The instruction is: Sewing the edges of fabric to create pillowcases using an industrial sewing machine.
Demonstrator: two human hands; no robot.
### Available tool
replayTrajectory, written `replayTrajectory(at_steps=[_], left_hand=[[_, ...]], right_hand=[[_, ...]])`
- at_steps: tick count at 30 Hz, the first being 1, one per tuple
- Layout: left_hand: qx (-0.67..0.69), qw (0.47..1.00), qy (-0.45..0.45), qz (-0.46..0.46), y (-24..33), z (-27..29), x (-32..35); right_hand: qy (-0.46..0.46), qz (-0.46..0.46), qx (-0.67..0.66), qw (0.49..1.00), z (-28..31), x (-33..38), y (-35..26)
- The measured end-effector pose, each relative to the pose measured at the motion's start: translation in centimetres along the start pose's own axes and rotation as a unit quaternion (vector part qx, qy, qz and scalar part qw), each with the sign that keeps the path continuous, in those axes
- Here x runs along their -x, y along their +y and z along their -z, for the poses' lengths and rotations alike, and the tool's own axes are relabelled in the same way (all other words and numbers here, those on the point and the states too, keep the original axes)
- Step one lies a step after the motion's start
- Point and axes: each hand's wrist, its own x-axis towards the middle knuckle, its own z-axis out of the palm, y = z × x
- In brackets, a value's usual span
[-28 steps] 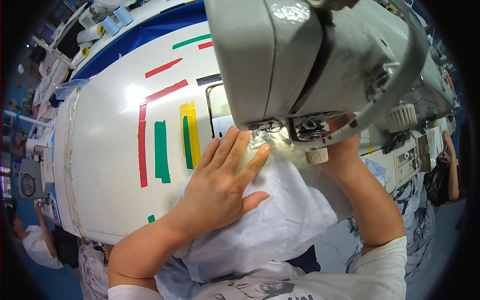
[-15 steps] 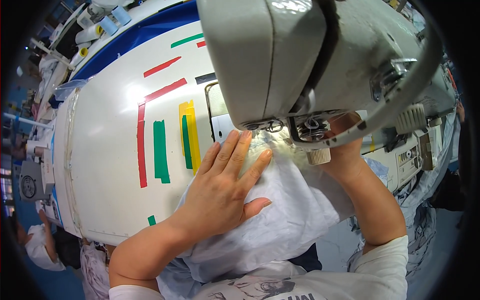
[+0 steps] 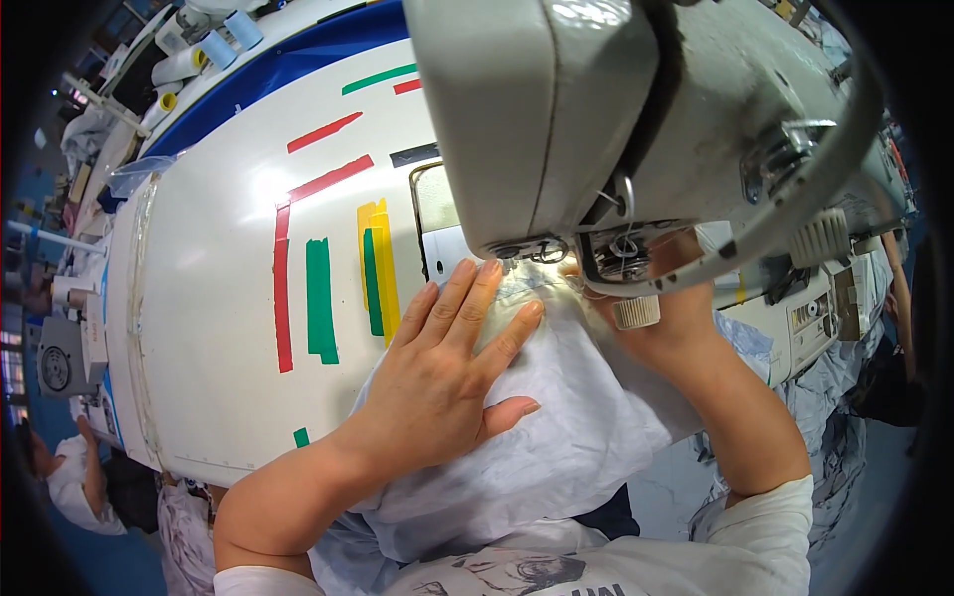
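A white cloth (image 3: 566, 397) lies under the head of a sewing machine (image 3: 517, 129) and drapes over the table's near edge toward my lap. My left hand (image 3: 447, 368) presses flat on it, left of the needle area, fingers stretched out and thumb spread. Around the needle a light brightens the fabric. My right hand (image 3: 666, 323) is on the right side of the needle area, over the cloth. Most of its fingers are hidden behind the machine head, the pale dial (image 3: 637, 313) and the grey curved tube (image 3: 795, 209).
The white table (image 3: 219, 328) bears red, green, yellow and black tape strips. Thread cones (image 3: 179, 68) stand at the far left. A person (image 3: 79, 477) sits at the lower left. Loose pale cloth (image 3: 835, 427) hangs at the right, below another machine's panel (image 3: 810, 318).
My right hand has shifted left and slightly nearer, closer to the needle area. My left hand has barely moved. The machine head appears slightly farther right.
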Motion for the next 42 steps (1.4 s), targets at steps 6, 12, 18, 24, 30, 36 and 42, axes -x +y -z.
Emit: replayTrajectory(at_steps=[6,12,18,24,30,36,42], left_hand=[[0.012,1.0,0.002,-0.017,-0.6,0.3,-0.3],[0.063,0.998,0.002,0.016,-1.4,0.1,-1.0],[0.032,0.999,-0.005,0.008,-1.9,0.9,-1.6],[0.168,0.974,0.106,0.106,-3.5,2.0,2.2],[0.468,0.774,-0.008,0.427,0.6,2.5,25.7],[0.027,0.862,-0.119,0.492,-0.1,-9.9,34.1],[0.164,0.876,-0.094,0.443,-6.6,-20.9,35.1]], right_hand=[[-0.133,0.02,0.066,0.989,-0.9,1.3,1.4],[-0.129,-0.01,-0.007,0.992,-1.6,-0.1,1.4],[-0.259,-0.102,0.022,0.96,-0.4,-1.7,0.2],[-0.214,-0.074,0.008,0.974,-0.4,-1.0,0.4],[-0.364,-0.261,-0.124,0.886,6.4,-2.0,0.5],[-0.351,-0.417,-0.273,0.793,12.7,2.6,2.0],[-0.315,-0.45,-0.25,0.797,14.2,6.0,2.1]])
